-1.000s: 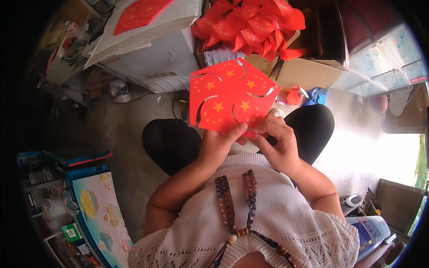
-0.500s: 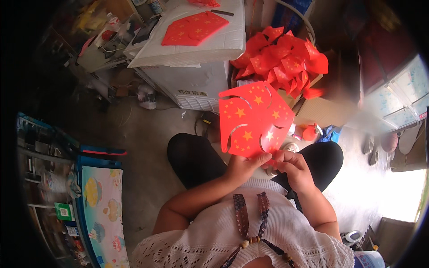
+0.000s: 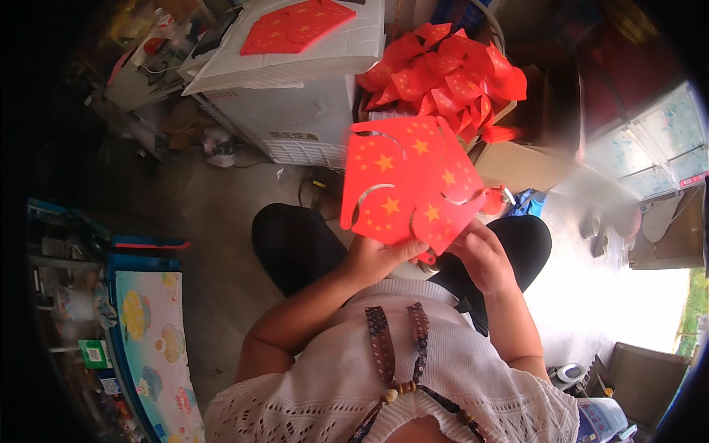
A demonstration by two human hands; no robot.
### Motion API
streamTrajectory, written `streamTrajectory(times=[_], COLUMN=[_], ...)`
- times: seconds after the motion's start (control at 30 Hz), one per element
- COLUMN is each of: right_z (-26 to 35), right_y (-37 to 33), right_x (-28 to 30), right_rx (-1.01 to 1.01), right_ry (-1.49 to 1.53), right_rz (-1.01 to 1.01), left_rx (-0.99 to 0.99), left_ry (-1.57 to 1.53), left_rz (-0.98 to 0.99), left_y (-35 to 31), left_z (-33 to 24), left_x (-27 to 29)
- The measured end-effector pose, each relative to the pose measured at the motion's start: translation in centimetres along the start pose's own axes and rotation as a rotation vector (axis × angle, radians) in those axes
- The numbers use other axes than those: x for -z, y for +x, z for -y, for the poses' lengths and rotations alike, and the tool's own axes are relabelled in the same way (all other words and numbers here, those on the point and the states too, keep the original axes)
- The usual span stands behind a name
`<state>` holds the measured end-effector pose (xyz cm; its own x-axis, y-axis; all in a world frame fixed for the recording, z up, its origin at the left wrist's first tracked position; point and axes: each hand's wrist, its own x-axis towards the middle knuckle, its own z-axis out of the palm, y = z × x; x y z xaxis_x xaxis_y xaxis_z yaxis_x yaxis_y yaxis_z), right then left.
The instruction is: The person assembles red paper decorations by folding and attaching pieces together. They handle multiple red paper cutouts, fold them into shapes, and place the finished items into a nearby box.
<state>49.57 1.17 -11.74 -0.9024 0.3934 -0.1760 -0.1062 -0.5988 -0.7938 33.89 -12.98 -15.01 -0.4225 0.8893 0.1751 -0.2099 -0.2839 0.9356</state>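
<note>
A red five-sided pinwheel sheet [image 3: 413,177] with yellow stars and curved slits is held up in front of my lap. My left hand [image 3: 380,260] grips its lower edge, thumb on the front and fingers hidden behind. At the lower right edge my right hand [image 3: 484,258] is closed, its curled fingertips partly out of sight behind the sheet. Beyond the sheet, a heap of folded red pinwheels [image 3: 450,77] with the same stars fills a box. A stack of flat red sheets [image 3: 295,28] lies on a white-covered box to the far left.
The white foam-like cover [image 3: 221,70] tops a tall box [image 3: 295,111] ahead. Cardboard [image 3: 509,166] and a blue bag [image 3: 528,201] are at the right. To my left stands a rack with a patterned panel [image 3: 159,340]. Shoes [image 3: 594,235] sit on the floor at the right.
My right hand has shifted from the sheet's bottom corner up along its lower right edge. The sheet has turned slightly, and the whole view has moved a little.
</note>
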Motion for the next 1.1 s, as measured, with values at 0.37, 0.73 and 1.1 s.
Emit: streamTrajectory(times=[0.37,0.73,1.1], right_z=[-3.9,-7.0,0.9], right_y=[0.8,-0.2,-0.9], right_x=[1.7,2.4,-0.4], right_rx=[0.245,0.218,0.392], right_ry=[0.193,-0.190,-1.180], right_rz=[-0.247,-0.225,0.119], left_rx=[0.026,0.032,-0.399], left_ry=[-0.234,-0.319,0.942], left_rz=[-0.350,-0.475,-0.049], left_y=[1.2,2.7,2.8], left_z=[-0.5,-0.1,-4.3], left_x=[1.7,1.5,2.5])
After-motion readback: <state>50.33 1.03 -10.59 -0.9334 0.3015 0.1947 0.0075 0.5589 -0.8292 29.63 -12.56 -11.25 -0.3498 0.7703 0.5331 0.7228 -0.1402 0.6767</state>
